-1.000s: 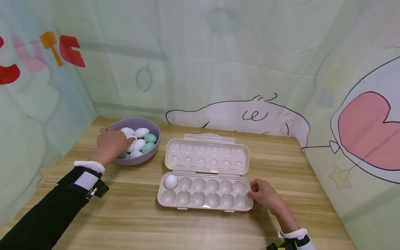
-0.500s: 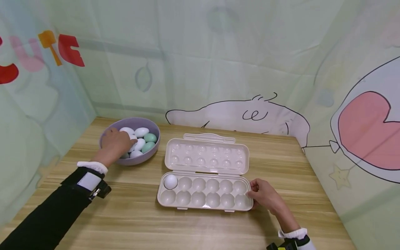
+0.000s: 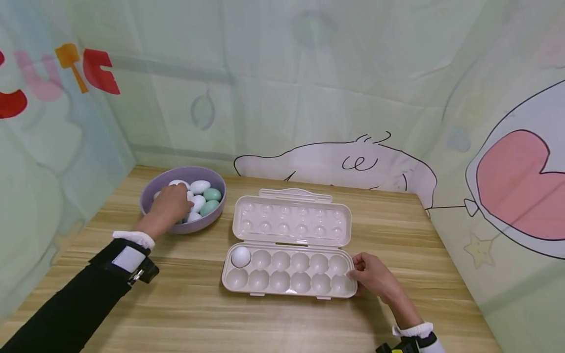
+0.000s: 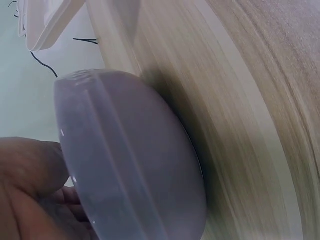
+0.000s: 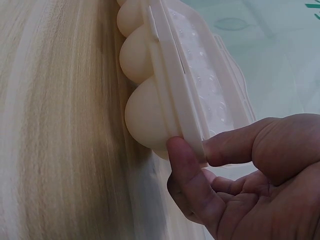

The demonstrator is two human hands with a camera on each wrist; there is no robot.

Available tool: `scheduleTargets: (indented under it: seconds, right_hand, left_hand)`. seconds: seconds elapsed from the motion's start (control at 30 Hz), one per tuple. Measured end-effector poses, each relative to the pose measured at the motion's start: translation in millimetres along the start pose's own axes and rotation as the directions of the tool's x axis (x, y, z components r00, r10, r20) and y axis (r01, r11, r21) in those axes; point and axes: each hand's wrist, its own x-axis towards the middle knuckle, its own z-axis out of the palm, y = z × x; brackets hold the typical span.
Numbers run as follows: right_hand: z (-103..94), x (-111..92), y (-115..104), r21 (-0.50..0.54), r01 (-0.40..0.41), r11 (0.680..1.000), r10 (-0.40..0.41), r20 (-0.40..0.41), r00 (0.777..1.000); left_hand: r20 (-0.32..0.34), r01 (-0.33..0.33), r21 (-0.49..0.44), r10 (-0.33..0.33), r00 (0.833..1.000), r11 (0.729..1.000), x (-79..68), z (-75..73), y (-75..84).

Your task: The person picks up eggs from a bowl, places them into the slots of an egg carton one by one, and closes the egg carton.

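Observation:
My left hand (image 3: 168, 207) reaches into a purple bowl (image 3: 202, 226) of eggs, its fingers down among white eggs (image 3: 200, 187) beside green eggs (image 3: 209, 207). In the left wrist view, the bowl's wall (image 4: 135, 155) hides the fingertips; I cannot tell whether they grip an egg. An opened egg box (image 3: 291, 270) lies at the middle of the table, holding one white egg (image 3: 241, 257) in its back-left cup. My right hand (image 3: 375, 277) pinches the box's right end between thumb and finger, as the right wrist view shows of the rim (image 5: 176, 107).
The box's lid (image 3: 292, 236) is folded back behind it, toward the rear edge of the wooden table (image 3: 185, 304). Printed cloth (image 3: 282, 88) hangs behind the table and along both sides. The bowl stands at the back left.
My left hand has moved right and further into the bowl, from its left rim to over the eggs. The right hand and the egg box have stayed where they were.

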Motion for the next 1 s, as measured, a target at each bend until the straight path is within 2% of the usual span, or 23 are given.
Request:
scheduleTargets:
  seconds: [0.2, 0.43, 0.7, 1.0]
  right_hand:
    - [0.6, 0, 0, -0.009, -0.012, 1.0, 0.012, -0.01, 1.0]
    - [0.9, 0, -1, -0.013, -0.022, 1.0, 0.022, -0.019, 1.0]
    - [0.3, 0, -1, -0.023, -0.022, 1.0, 0.021, -0.019, 1.0]
    - [1.4, 0, -2, -0.027, -0.027, 0.999, 0.026, -0.029, 0.999]
  left_hand:
    - [-0.008, 0.008, -0.024, -0.008, 1.0, 1.0, -1.1, -1.5, -0.3]
    - [-0.021, 0.018, -0.133, -0.021, 1.0, 0.991, -5.7, -15.5, 5.9]
    - [-0.075, -0.002, -0.231, -0.016, 0.997, 0.973, -12.4, -35.3, 29.2]
    - [-0.087, -0.052, -0.274, 0.029, 0.996, 0.96, -33.5, -58.9, 66.9]
